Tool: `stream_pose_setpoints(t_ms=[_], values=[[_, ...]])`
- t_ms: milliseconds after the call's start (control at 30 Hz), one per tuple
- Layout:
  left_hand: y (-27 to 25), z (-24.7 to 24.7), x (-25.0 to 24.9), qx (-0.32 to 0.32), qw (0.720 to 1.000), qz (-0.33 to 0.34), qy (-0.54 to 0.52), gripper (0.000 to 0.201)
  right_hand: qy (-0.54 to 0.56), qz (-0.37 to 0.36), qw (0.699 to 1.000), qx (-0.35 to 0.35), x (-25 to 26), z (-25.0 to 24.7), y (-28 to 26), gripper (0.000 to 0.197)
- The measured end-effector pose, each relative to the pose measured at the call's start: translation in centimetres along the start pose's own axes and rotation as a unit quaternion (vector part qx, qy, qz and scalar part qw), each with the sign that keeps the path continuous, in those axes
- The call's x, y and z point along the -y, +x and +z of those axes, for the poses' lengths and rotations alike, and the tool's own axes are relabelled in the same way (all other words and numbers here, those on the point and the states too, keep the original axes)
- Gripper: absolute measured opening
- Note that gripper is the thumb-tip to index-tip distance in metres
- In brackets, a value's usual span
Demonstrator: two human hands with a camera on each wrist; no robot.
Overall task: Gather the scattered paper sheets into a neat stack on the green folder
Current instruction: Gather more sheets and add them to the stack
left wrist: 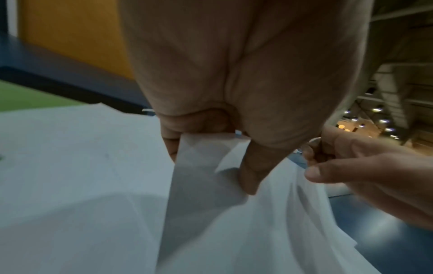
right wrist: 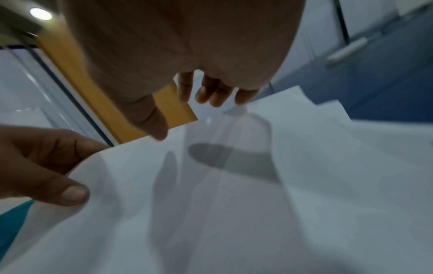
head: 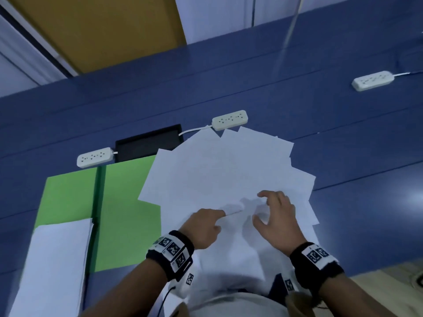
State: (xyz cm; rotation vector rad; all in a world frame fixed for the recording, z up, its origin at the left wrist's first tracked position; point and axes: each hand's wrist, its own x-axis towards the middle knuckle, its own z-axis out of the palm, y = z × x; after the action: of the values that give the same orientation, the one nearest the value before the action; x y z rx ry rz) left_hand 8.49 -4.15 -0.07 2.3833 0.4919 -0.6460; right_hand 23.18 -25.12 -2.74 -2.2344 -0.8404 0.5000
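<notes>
Head view: fanned pile of white paper sheets (head: pixel 224 170) sits centre on the blue table (head: pixel 343 143), corners sticking out all round like a wheel. Its 9 o'clock edge overlaps the green folder (head: pixel 68 193), which lies open flat at 8 o'clock of the pile. A neater stack of sheets (head: pixel 57 266) already rests on the folder's left half, at 7 o'clock in frame. Left hand (head: pixel 206 227) is at 6 o'clock of the pile, pinching a lifted paper corner; left wrist view confirms thumb (left wrist: pixel 253 172) on top and fingers curled under the raised flap (left wrist: pixel 201 166). Right hand (head: pixel 277 216) is just beside it at 3 o'clock, fingers curled over the pile, thumb apart. Right wrist view shows the right fingertips (right wrist: pixel 206 94) bent down over the sheets; contact looks light, cannot tell if it pinches anything, reads as relaxed and holding nothing. Both wrists wear black bands with marker tags (head: pixel 174 250). Three white power strips on the table: one (head: pixel 230 120) touching the pile at 12 o'clock, one (head: pixel 95 157) at 10 o'clock, one (head: pixel 373 80) well apart at 2 o'clock. Black panel (head: pixel 148 145) set in the table between the first two strips, just past the folder's far edge.
</notes>
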Motion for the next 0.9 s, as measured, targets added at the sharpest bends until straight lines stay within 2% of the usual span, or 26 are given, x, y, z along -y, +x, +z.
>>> stream_pose_setpoints(t_ms=[67, 133, 200, 267, 333, 400, 433, 467, 500, 533, 600, 700, 800, 833, 900], values=[[0.7, -1.6, -0.3, -0.006, 0.999, 0.046, 0.026, 0.04, -0.086, -0.052, 0.993, 0.053, -0.1, -1.7, 1.2, 0.064], [1.4, -3.2, -0.9, -0.016, 0.996, 0.08, 0.043, 0.037, -0.152, -0.067, 0.977, 0.13, -0.3, -2.9, 2.7, 0.052], [2.2, -4.6, -1.3, -0.051, 0.993, 0.104, 0.029, 0.031, -0.2, -0.054, 0.964, 0.165, -0.7, -3.4, 3.9, 0.034], [3.3, -5.6, -1.4, -0.108, 0.989, 0.096, -0.016, 0.026, -0.183, -0.005, 0.97, 0.158, -1.1, -3.5, 4.8, 0.026], [4.8, -5.8, 0.0, -0.179, 0.978, 0.021, -0.106, 0.038, -0.105, 0.079, 0.979, 0.153, -1.8, -3.4, 5.4, 0.035], [6.1, -5.5, 2.0, -0.229, 0.941, -0.097, -0.23, 0.06, 0.011, 0.169, 0.973, 0.154, -2.7, -3.3, 5.7, 0.053], [6.5, -5.1, 3.2, -0.231, 0.925, -0.152, -0.259, 0.073, 0.064, 0.207, 0.965, 0.147, -3.5, -3.0, 5.8, 0.059], [6.6, -4.7, 4.2, -0.209, 0.925, -0.202, -0.246, 0.083, 0.112, 0.237, 0.956, 0.135, -3.8, -2.9, 5.7, 0.062], [6.6, -4.0, 5.0, -0.171, 0.937, -0.238, -0.189, 0.091, 0.162, 0.267, 0.943, 0.117, -4.3, -2.6, 5.6, 0.06], [6.6, -3.2, 5.5, -0.129, 0.95, -0.259, -0.112, 0.1, 0.203, 0.281, 0.932, 0.105, -4.7, -2.5, 5.5, 0.05], [6.6, -1.9, 5.7, -0.093, 0.958, -0.27, -0.018, 0.115, 0.271, 0.286, 0.914, 0.098, -4.7, -2.5, 5.3, 0.022], [6.7, -1.2, 4.9, -0.099, 0.956, -0.273, -0.029, 0.104, 0.307, 0.282, 0.905, 0.091, -4.4, -2.5, 5.1, 0.027], [6.7, -0.7, 4.7, -0.12, 0.968, -0.219, -0.031, 0.066, 0.305, 0.28, 0.907, 0.078, -4.4, -2.3, 5.1, 0.027], [6.5, -0.5, 4.5, -0.14, 0.969, -0.192, -0.061, 0.057, 0.298, 0.285, 0.908, 0.073, -4.4, -2.2, 5.0, 0.025], [5.6, -0.4, 3.9, -0.172, 0.958, -0.137, -0.184, 0.052, 0.293, 0.289, 0.909, 0.064, -4.5, -2.0, 4.9, 0.022]])
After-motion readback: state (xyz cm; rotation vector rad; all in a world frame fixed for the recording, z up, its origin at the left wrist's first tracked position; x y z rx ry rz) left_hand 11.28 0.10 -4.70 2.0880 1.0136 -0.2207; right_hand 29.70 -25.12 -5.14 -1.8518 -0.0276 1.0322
